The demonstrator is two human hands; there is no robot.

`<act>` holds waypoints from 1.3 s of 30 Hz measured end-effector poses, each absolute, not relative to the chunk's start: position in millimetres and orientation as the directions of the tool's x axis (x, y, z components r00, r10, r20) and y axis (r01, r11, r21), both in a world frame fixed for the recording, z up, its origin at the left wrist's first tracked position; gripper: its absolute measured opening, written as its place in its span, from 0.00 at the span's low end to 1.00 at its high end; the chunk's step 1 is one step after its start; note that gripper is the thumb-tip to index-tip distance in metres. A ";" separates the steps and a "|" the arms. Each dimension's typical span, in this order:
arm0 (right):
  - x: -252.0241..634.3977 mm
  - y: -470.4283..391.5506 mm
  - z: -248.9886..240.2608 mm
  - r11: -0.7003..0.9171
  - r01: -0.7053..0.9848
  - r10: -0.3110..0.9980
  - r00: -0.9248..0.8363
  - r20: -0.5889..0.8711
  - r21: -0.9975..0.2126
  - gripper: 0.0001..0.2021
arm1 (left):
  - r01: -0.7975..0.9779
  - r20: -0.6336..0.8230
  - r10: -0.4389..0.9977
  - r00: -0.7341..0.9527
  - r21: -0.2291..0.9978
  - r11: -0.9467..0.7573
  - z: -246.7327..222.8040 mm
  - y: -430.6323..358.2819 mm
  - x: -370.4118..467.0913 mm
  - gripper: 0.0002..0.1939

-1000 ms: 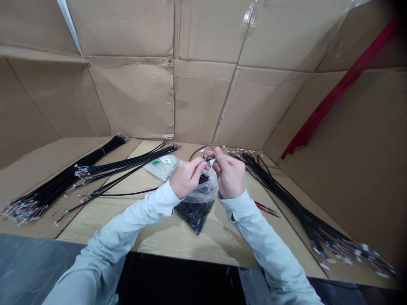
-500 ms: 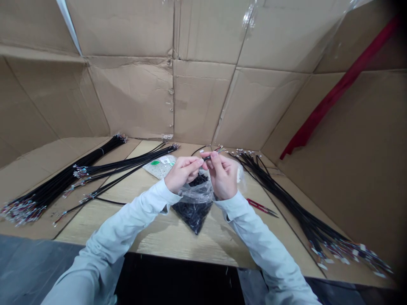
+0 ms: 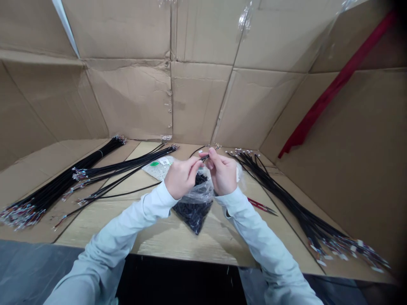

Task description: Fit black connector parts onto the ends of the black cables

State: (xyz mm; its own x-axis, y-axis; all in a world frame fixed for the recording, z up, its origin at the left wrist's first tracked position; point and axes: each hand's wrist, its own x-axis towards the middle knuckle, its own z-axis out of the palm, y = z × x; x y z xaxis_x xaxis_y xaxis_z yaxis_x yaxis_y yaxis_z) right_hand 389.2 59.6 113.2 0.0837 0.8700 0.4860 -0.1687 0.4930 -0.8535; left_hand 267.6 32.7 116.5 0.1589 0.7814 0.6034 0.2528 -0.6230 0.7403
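My left hand and my right hand meet over the table, fingertips pinched together. Between them is a thin black cable, with small coloured wire ends showing just beyond my right fingertips. My fingers cover most of the gripped part. Directly beneath lies an open clear plastic bag of small black pieces. Behind my left hand sits a clear bag of pale small parts, bearing a label and a green sticker. Red-handled snips rest to the right of my right wrist.
Bundles of black cables lie left, one tied and one loose. Another cable bundle spreads along the right side. Cardboard walls enclose the table's back and sides, and a red strip hangs on the right.
My left hand has turned and its fingers have curled more at the cable. The black cable lying left of my left wrist now shows along a longer stretch. My right hand stays nearly in place.
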 end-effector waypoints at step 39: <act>371.4 49.6 94.9 0.519 -0.255 0.853 0.094 0.514 -0.816 0.17 | -0.414 -0.119 0.706 0.698 0.738 0.533 139.8 34.0 259.6 0.13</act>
